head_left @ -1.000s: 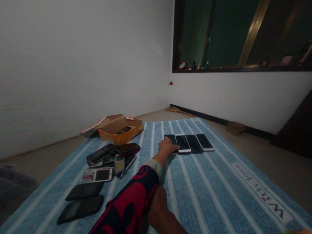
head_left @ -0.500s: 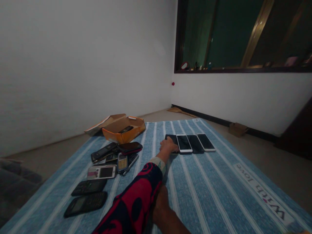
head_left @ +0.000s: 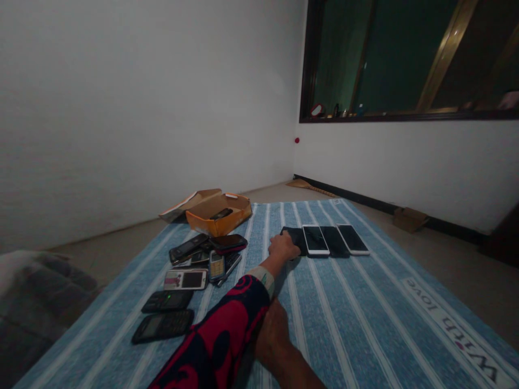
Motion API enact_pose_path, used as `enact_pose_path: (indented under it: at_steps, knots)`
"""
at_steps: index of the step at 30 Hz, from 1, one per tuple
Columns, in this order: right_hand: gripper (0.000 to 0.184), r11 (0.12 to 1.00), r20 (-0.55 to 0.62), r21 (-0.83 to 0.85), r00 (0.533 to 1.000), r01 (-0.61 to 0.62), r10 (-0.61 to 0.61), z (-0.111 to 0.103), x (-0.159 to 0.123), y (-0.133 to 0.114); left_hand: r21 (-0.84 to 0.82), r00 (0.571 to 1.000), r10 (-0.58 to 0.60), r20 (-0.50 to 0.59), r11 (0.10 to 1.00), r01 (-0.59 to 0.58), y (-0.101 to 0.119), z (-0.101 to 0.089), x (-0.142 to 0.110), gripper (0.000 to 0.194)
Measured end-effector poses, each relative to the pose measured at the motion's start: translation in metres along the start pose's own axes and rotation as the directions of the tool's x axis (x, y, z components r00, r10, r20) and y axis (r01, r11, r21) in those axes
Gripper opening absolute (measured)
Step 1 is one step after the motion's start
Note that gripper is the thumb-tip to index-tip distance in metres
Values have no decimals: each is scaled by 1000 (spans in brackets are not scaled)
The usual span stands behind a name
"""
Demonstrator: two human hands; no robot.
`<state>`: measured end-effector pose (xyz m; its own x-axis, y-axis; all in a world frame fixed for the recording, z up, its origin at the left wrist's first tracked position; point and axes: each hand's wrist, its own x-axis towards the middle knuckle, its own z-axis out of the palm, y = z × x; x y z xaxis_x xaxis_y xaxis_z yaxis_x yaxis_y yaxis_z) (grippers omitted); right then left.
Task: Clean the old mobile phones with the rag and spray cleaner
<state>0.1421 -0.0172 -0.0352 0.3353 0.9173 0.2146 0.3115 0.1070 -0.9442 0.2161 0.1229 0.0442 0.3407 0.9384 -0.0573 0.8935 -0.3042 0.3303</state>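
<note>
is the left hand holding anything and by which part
The left hand covers the near left part of the row's leftmost phone; whether it grips cannot be told.

The left hand (head_left: 284, 246) has been shifted toward nine o'clock; more of the black phone (head_left: 297, 235) beneath is uncovered.

Dim light before you, window (head_left: 399, 59) dark, sheen on its golden bar (head_left: 443, 54), green speck on a black phone (head_left: 162, 302), soft shadow beside your sleeve (head_left: 227, 324), stretched edges.
</note>
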Motion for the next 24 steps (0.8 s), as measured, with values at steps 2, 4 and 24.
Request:
enact_pose_path:
  at_steps: [2, 4, 24]
  knots:
    - [23, 975, 17, -209, 997, 82, -80, -3, -1, -2, 30, 999, 33, 6, 999, -33, -10, -4, -12, 68]
    - [23, 907, 62, -390, 988, 157, -145, -4, -2, -4, 60, 997, 69, 16, 996, -70, -23, -9, -27, 69]
    - [32, 875, 174, -388, 955, 290, -239, -10, -8, -13, 70, 995, -79, -64, 994, 83, -202, -143, -132, 83]
